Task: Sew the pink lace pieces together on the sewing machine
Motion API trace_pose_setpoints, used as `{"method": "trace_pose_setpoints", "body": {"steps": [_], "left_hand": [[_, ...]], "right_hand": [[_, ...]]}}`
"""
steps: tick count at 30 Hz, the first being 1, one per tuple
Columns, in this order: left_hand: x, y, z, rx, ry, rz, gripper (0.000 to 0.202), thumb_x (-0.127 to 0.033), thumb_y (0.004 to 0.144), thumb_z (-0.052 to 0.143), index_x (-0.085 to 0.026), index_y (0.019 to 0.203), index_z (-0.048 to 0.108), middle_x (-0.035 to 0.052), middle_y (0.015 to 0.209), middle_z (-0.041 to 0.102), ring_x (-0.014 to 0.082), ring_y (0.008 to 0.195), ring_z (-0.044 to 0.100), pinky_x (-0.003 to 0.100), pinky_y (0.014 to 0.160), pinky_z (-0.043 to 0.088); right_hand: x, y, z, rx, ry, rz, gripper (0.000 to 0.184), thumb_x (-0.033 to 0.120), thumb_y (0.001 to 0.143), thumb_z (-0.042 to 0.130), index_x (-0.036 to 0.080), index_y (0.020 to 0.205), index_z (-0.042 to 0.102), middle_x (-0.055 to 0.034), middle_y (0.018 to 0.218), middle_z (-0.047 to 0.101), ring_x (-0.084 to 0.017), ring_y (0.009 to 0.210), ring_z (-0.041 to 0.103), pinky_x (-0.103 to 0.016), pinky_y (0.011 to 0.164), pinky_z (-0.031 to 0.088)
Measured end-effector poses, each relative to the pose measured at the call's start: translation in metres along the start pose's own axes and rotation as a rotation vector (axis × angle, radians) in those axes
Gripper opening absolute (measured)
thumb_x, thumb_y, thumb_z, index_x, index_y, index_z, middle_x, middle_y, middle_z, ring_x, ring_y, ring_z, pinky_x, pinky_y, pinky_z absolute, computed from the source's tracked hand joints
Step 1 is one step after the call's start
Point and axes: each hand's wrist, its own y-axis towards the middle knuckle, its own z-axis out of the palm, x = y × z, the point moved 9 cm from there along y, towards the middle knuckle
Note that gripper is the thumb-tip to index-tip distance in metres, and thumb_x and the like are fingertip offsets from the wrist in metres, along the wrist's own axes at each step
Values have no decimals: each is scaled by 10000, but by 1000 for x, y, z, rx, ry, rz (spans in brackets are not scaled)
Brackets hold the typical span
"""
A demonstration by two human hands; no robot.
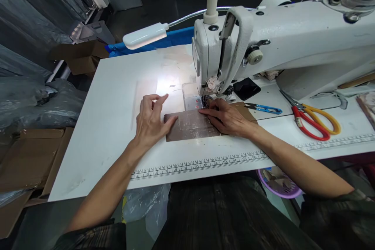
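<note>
A flat brown piece of sheet material, with a shiny surface, lies on the white table just in front of the sewing machine's needle area. My left hand is at its left end, the thumb resting on the edge and the other fingers apart, bent over the tabletop. Close to the presser foot, my right hand lies on the piece with its fingers extended and pressing down. Part of the piece is hidden under that hand. To its right, more brown material shows beyond the hand.
The white sewing machine fills the right back. Blue thread snips, red-and-orange-handled scissors and a black flat object lie right. A lamp hangs over the table. A purple basket stands below.
</note>
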Motion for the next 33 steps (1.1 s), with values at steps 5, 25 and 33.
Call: {"method": "trace_pose_setpoints", "body": {"steps": [5,25,33], "left_hand": [[-59,-32,35,537,-289,570,142,-311,858,669,-189,914,717,91,1017,670,196,921,634,339,759,567],[-88,-61,39,376,-237,740,133,-107,897,568,-116,865,696,140,966,731,192,849,679,363,808,597],[-82,-57,36,342,-255,812,82,-152,863,618,-152,888,696,89,903,744,179,761,675,344,687,580]], "right_hand": [[1,1,1,7,-19,37,375,271,982,416,178,1247,664,-148,1035,570,-258,909,541,-442,818,524],[4,0,2,1,-53,40,379,231,966,431,173,1272,647,-146,1050,555,-257,920,552,-453,843,516],[-1,-3,-10,17,187,58,372,207,957,455,199,1284,633,-113,1070,587,-224,972,585,-407,901,524]]}}
